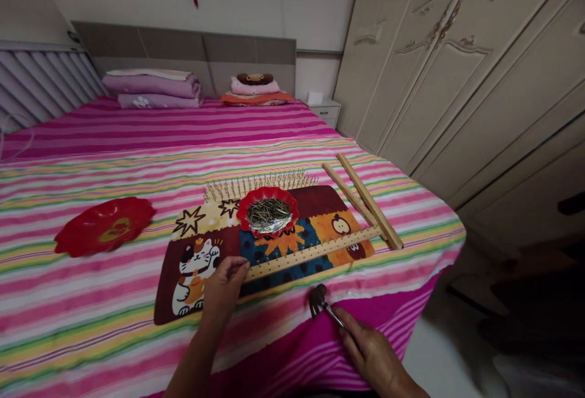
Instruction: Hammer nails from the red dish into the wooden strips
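Note:
My left hand (225,288) rests with curled fingers on the left end of a wooden strip (311,254) drilled with holes, lying across a colourful cat-print mat (196,264). My right hand (372,352) grips the metal handle of a small claw hammer (320,302), its head lying on the bedspread near the bed's front edge. A red dish of metal nails (269,212) sits on the mat. Behind it lies a second strip (256,184) with several nails standing upright.
An empty red dish (105,224) lies to the left on the striped bedspread (137,142). Two loose wooden strips (365,200) lie at the right. Folded bedding (153,88) is at the headboard. A wardrobe (457,69) stands to the right.

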A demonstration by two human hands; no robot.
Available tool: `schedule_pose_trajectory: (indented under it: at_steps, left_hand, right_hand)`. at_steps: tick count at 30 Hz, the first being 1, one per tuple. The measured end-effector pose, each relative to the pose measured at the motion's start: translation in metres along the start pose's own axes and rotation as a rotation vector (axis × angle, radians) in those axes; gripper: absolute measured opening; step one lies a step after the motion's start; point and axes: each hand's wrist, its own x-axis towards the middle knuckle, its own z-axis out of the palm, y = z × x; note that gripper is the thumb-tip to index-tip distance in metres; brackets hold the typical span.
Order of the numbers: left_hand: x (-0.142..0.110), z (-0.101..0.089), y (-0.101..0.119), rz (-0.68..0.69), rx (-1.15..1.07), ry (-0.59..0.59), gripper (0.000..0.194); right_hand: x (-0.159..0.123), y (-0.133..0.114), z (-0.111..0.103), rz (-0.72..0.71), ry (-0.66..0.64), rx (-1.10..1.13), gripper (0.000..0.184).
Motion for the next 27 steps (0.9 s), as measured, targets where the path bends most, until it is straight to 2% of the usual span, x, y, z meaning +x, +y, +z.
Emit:
schedule_pose_trajectory:
  at_steps: [4, 6, 9, 13, 16, 19, 27]
  left_hand:
    - [-0.001, 0.001, 0.001, 0.058, 0.07, 0.011, 0.025]
    - [-0.002, 0.002, -0.002, 0.091, 0.122, 0.017, 0.023]
    - [-0.002, 0.004, -0.008, 0.186, 0.17, 0.035, 0.021]
    - [-0.002, 0.005, -0.016, 0.315, 0.191, 0.089, 0.019]
    - [-0.002, 0.006, -0.017, 0.386, 0.218, 0.103, 0.017]
    - [-0.002, 0.008, -0.017, 0.43, 0.256, 0.087, 0.015]
    - [-0.003, 0.008, -0.013, 0.353, 0.28, 0.059, 0.016]
  right_hand:
    - [-0.001, 0.002, 0.0, -0.001, 0.03, 0.118, 0.043]
    - [-0.001, -0.004, -0.002, 0.02, 0.049, 0.237, 0.041]
    - [0.001, -0.031, -0.006, 0.132, 0.028, 0.493, 0.041]
    - [0.017, -0.081, -0.017, 0.348, -0.057, 0.857, 0.048]
    - [0.039, -0.108, -0.024, 0.244, -0.056, 0.902, 0.046]
    - [0.062, -0.121, -0.025, 0.101, -0.037, 0.836, 0.036]
    - [0.09, -0.138, -0.016, 0.0, -0.037, 0.783, 0.034]
